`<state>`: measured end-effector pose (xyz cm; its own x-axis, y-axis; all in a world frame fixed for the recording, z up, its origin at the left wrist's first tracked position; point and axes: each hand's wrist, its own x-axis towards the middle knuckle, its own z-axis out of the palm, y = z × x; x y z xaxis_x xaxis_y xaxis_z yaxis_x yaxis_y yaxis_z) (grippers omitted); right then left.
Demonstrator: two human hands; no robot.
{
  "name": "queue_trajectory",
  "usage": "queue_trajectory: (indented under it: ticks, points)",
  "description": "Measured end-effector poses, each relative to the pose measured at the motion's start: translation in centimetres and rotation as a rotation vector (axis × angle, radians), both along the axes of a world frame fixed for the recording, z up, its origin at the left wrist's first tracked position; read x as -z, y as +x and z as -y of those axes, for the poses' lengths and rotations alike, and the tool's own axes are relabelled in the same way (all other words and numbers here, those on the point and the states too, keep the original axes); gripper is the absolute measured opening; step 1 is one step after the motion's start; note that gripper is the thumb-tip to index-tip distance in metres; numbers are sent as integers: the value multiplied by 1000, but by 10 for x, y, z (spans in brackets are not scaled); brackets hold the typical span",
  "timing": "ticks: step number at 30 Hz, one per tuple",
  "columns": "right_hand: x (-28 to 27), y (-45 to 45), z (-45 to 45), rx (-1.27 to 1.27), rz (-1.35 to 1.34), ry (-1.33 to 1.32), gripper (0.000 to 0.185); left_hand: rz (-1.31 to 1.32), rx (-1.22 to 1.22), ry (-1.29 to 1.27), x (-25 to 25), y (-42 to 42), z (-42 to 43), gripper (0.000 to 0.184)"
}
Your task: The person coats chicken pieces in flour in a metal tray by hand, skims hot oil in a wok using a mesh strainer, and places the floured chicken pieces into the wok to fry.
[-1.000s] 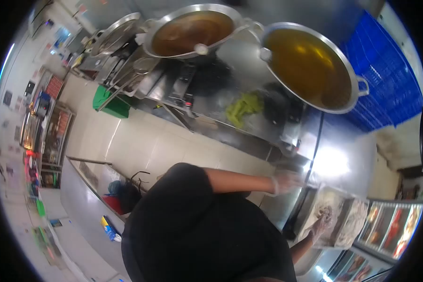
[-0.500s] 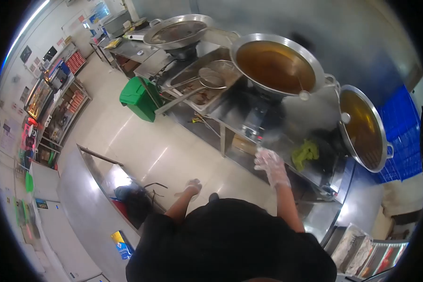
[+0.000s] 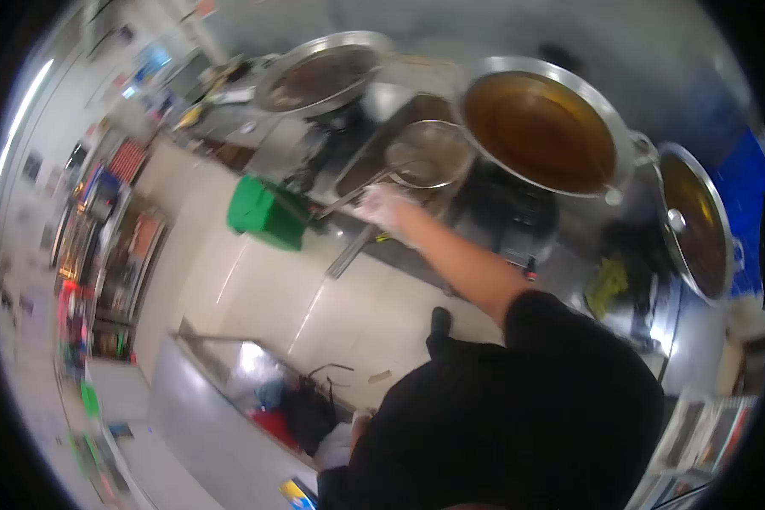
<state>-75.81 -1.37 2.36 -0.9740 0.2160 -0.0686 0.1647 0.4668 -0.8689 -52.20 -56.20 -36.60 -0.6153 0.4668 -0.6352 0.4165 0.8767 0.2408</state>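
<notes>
My right hand [image 3: 386, 207], in a clear plastic glove, reaches to the long handle [image 3: 350, 252] of a wire-mesh strainer and is closed around it, though motion blurs the fingers. The round strainer basket [image 3: 431, 153] lies over a metal tray [image 3: 361, 170] between two large woks. A second, thinner handle [image 3: 342, 202] runs just beyond the hand. Low beside my body is my gloved left hand [image 3: 338, 445], partly hidden by my dark clothing; its fingers cannot be made out.
A wok of brown oil [image 3: 540, 132] stands right of the strainer, another wok [image 3: 697, 221] farther right, and a third [image 3: 323, 72] at the back left. A green bin [image 3: 268, 212] is by the counter. Green leaves [image 3: 606, 287] lie near the burner. A steel counter [image 3: 187, 408] is at left.
My right hand has moved left from the counter's front to the strainer handle, whose angle has changed. My left hand has drawn in toward my body. The view has turned and shifted.
</notes>
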Motion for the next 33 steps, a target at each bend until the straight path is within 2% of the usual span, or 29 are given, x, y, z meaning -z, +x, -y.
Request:
queue_trajectory:
  ticks: [1, 2, 3, 4, 5, 9, 10, 12, 15, 18, 22, 24, 26, 27, 28, 30, 31, 33]
  points:
    - [-12, -4, 5, 120, -53, 234, 44, 29, -41, 34, -6, -11, -7, 17]
    - [32, -39, -3, 176, -207, 366, 57, 44, -52, 54, -13, -26, -18, 17]
    - [31, -71, -5, 135, 116, 373, 52, 57, -55, 67, -20, -43, -28, 17]
    - [56, -96, -10, 144, 69, 434, 36, 66, -66, 79, -27, -61, -38, 16]
    - [79, -126, -12, 93, 170, 521, 21, 71, -66, 84, -32, -80, -44, 16]
    - [127, -181, -13, -164, 399, 774, 21, 83, -75, 115, -48, -143, -64, 15]
    - [131, -183, -12, -160, 412, 791, 21, 84, -64, 124, -49, -157, -67, 15]
    - [131, -183, -14, 51, 343, 651, 18, 87, -39, 141, -51, -188, -73, 14]
    - [129, -190, -13, -41, 429, 597, 12, 87, 32, 155, -52, -240, -70, 14]
    - [108, -156, -11, -37, 370, 657, 10, 76, 131, 161, -50, -294, -59, 13]
    - [53, -95, -15, -35, 177, 769, 6, 25, 312, 190, -46, -381, -43, 12]
    - [36, -65, -14, -1, 99, 718, 4, -31, 438, 213, -42, -430, -37, 11]
    - [48, -48, -14, 61, 51, 537, 11, -102, 569, 251, -40, -475, -35, 11]
    - [25, -33, -8, 132, 50, 437, 12, -150, 636, 276, -37, -495, -37, 11]
    - [-8, -18, 0, 233, 67, 281, 12, -123, 586, 254, -38, -508, -38, 10]
    - [-89, 9, 29, 576, 222, -291, 14, -91, 545, 236, -32, -525, -46, 9]
    - [-127, 18, 42, 704, 265, -447, 15, -78, 544, 235, -30, -530, -49, 8]
    - [-113, 49, 26, 309, 96, 227, 23, -49, 554, 242, -26, -536, -57, 7]
